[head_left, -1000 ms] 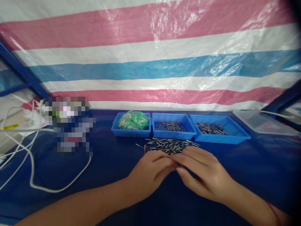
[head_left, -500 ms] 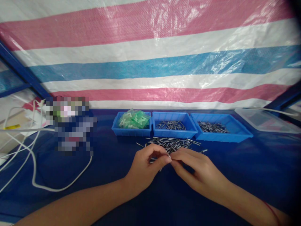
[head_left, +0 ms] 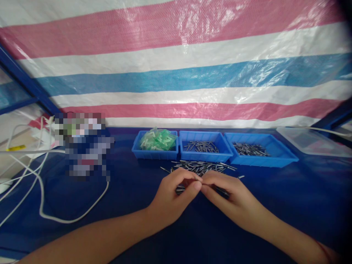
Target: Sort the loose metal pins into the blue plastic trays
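My left hand [head_left: 176, 196] and my right hand [head_left: 231, 196] meet at the fingertips, just in front of a loose pile of thin metal rods [head_left: 203, 167] on the blue table. Thumb and forefinger are pinched together on each hand. Whatever sits between the fingertips is hidden or too small to make out. Behind the pile, a middle blue bin [head_left: 205, 156] holds thin metal pieces [head_left: 205, 146], and a right blue bin [head_left: 280, 148] holds more of them [head_left: 250, 149].
A left blue bin [head_left: 155, 155] contains green and clear plastic bags [head_left: 159, 139]. White cables [head_left: 42, 198] loop over the table at left, beside a blurred-out patch [head_left: 88, 150]. A clear plastic lid [head_left: 310, 141] lies at back right. Striped sheeting [head_left: 176, 80] hangs behind.
Both hands stay almost in place, with the fingertips drawn closer together. The small light glint seen earlier between the fingertips is now covered.
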A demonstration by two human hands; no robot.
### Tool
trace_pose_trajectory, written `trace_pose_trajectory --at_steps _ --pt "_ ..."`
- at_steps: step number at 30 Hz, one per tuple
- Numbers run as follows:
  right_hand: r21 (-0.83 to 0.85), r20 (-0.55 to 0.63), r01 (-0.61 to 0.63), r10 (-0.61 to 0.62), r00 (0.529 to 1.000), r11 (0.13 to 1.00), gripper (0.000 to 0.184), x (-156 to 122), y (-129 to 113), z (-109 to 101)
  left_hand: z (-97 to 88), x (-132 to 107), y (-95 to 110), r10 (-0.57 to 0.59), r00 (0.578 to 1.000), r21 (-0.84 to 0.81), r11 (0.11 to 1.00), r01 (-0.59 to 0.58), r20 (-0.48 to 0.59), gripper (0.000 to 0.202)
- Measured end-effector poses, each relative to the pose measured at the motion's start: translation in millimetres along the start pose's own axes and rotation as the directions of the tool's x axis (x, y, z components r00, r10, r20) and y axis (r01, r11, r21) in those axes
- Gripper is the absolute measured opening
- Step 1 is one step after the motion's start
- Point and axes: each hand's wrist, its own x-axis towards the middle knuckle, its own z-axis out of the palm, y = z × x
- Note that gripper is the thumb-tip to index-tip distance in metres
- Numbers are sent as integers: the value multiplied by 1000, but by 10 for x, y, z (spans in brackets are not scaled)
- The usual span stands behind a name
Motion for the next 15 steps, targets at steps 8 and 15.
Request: trace_pose_trajectory --at_steps 8,15 --pt "-199 -166 183 -217 962 963 9 -16 27 -46 -11 -27 -6 13 1000 57 998 -13 3 16" --pt "-775 -319 -77 -282 905 627 16 101 247 -720 -100 25 -75 223 963 386 884 -266 152 33"
